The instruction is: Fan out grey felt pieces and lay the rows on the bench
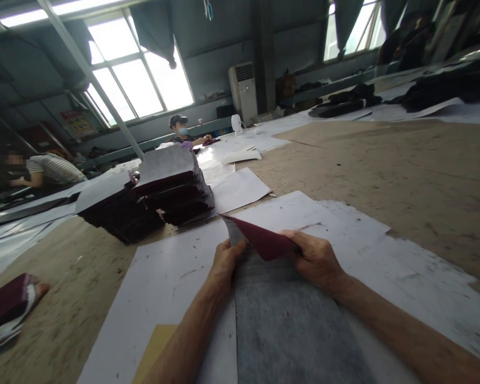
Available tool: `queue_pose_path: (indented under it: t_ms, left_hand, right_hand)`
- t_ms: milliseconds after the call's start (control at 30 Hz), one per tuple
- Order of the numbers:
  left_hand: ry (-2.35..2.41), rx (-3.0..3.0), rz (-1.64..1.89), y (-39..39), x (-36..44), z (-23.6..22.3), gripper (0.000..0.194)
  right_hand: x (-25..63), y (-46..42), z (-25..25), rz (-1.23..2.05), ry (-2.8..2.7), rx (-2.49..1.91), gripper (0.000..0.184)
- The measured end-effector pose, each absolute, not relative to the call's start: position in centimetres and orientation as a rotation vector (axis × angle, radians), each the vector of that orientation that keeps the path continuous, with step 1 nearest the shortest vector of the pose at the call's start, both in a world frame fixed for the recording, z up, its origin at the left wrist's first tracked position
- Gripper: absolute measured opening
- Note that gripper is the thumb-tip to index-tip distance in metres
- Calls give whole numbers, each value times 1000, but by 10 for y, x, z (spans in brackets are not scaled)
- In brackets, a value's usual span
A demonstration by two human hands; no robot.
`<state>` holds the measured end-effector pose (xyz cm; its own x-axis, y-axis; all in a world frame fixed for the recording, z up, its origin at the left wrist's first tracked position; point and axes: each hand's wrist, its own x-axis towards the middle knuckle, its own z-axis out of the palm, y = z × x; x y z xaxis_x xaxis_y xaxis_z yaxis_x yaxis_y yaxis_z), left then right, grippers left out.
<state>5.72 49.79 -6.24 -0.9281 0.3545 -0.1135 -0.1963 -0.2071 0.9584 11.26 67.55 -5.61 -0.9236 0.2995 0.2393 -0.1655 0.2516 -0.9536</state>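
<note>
1. A long tan worktable (376,160) runs toward the windows (134,64), with white paper (176,277) spread beneath the person's forearms.
2. The grey cloth-like piece (288,330) lies on that paper, directly before the person; a maroon flap (264,237) stands turned up at its far end. Whether flap and grey face are one layer or two cannot be told.
3. The right hand (316,258) pinches the flap's right end between thumb and fingers. The left hand (226,264) grips the left edge, thumb near the flap; its other fingers are partly hidden, so their pressure is unclear.
4. To handle this well, the left hand should probably anchor the edge while the right lifts evenly, without creasing.
5. Two dark stacks (176,186) stand beyond, apart from the hands.
</note>
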Motion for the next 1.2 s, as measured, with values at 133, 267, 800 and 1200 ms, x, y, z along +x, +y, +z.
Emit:
queue_pose_path:
  t_ms: [133, 267, 800, 1200]
  left_hand:
    - [1772, 121, 2266, 497, 55, -65, 35]
    - [1889, 83, 2363, 490, 51, -70, 34]
    - [2017, -29, 2121, 475, 35, -64, 21]
    - [1955, -29, 2053, 475, 31, -60, 20]
  right_hand:
    - [105, 682, -56, 1730, -2223, -239, 29]
    - [105, 684, -55, 1889, -2347, -185, 36]
    - [115, 671, -59, 1006, -2464, -5, 70]
    - [147, 643, -48, 614, -2692, 994, 56]
